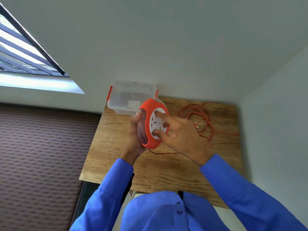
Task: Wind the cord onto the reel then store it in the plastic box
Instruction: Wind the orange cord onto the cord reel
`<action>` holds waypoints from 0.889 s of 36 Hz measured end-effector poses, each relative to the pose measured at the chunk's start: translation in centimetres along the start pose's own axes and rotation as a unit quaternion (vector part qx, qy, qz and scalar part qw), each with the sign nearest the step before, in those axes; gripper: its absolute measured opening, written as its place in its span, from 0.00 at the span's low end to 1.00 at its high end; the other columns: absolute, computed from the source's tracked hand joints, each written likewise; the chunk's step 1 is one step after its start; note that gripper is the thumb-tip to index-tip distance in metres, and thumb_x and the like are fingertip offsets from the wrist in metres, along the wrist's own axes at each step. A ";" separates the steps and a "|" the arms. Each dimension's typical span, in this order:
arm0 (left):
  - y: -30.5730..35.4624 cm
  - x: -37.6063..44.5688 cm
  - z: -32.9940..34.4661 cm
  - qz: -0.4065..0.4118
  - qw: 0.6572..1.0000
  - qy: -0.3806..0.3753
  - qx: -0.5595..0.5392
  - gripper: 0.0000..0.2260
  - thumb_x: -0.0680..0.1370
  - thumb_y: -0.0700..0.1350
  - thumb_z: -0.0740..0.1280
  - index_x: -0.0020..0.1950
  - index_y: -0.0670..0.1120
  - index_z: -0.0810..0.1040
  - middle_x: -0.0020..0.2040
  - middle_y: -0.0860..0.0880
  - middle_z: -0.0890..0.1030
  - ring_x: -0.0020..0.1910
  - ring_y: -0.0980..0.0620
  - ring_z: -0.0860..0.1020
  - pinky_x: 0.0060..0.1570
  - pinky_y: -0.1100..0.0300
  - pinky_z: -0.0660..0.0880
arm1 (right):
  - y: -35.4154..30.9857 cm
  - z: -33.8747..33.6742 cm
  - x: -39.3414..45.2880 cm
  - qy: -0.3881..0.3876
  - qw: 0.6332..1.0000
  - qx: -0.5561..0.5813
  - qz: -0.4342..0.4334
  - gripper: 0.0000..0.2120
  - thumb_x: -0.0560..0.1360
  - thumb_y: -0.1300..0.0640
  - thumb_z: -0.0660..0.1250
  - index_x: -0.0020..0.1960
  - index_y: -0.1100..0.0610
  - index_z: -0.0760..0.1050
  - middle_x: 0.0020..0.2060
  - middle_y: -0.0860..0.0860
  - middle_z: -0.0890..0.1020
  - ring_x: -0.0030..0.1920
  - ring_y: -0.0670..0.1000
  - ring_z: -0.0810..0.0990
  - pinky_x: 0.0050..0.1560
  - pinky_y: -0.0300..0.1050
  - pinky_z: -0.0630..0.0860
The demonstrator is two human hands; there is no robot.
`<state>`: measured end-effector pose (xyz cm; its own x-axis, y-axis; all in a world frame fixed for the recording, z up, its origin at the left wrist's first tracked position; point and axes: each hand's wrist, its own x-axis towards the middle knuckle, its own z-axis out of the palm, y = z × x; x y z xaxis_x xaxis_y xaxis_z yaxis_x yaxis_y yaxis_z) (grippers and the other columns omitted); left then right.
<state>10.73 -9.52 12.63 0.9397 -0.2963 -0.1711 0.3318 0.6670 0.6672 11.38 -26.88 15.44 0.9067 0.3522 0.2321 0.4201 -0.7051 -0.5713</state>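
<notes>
An orange cord reel [150,130] with a white socket face is held above the wooden table [160,165]. My left hand [135,134] grips its left side from behind. My right hand [176,132] has its fingertips pressed on the white face, fingers spread. The orange cord [205,120] lies in loose loops on the table's right part, and one strand runs from under the reel toward them. A clear plastic box [126,99] with orange latches stands at the table's far left corner, just behind the reel.
White walls close in the table at the back and right. A bed with a brown patterned cover [41,155] lies to the left. A barred window [25,52] is at the upper left.
</notes>
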 end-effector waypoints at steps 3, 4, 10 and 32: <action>-0.3 -0.1 0.6 -0.008 1.000 -0.008 -0.005 0.32 0.76 0.69 0.72 0.68 0.46 0.86 0.60 0.41 0.88 0.59 0.44 0.87 0.55 0.52 0.85 | -0.9 0.1 0.0 0.002 0.978 0.147 0.145 0.32 0.75 0.33 0.71 0.71 0.52 0.79 0.45 0.50 0.90 0.40 0.44 0.89 0.40 0.40 0.86; -0.4 -0.2 0.9 -0.013 1.000 -0.005 -0.004 0.32 0.74 0.70 0.73 0.67 0.46 0.87 0.59 0.41 0.88 0.57 0.44 0.88 0.54 0.52 0.86 | -1.1 0.2 0.0 0.004 0.966 0.182 0.182 0.31 0.75 0.32 0.72 0.69 0.52 0.80 0.45 0.49 0.90 0.38 0.43 0.88 0.34 0.37 0.84; -0.9 -0.4 1.7 -0.003 0.999 0.006 0.031 0.35 0.70 0.72 0.75 0.64 0.46 0.87 0.54 0.40 0.86 0.51 0.44 0.86 0.50 0.50 0.83 | -0.6 0.1 0.3 0.025 0.921 0.259 0.289 0.29 0.76 0.30 0.70 0.36 0.55 0.85 0.24 0.50 0.83 0.20 0.41 0.77 0.25 0.29 0.69; -0.1 0.1 1.6 0.021 0.999 0.030 0.008 0.36 0.75 0.70 0.73 0.73 0.45 0.82 0.66 0.40 0.85 0.64 0.42 0.84 0.60 0.48 0.83 | 1.8 -2.9 -1.2 -0.015 0.998 -0.030 -0.050 0.26 0.79 0.41 0.69 0.77 0.41 0.71 0.66 0.44 0.78 0.33 0.33 0.74 0.36 0.40 0.82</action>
<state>10.63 -10.68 13.70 0.9562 -0.2266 -0.1851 0.2908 0.6665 0.6865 11.18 -30.33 16.44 0.8587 0.4410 0.2611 0.5112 -0.7006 -0.4978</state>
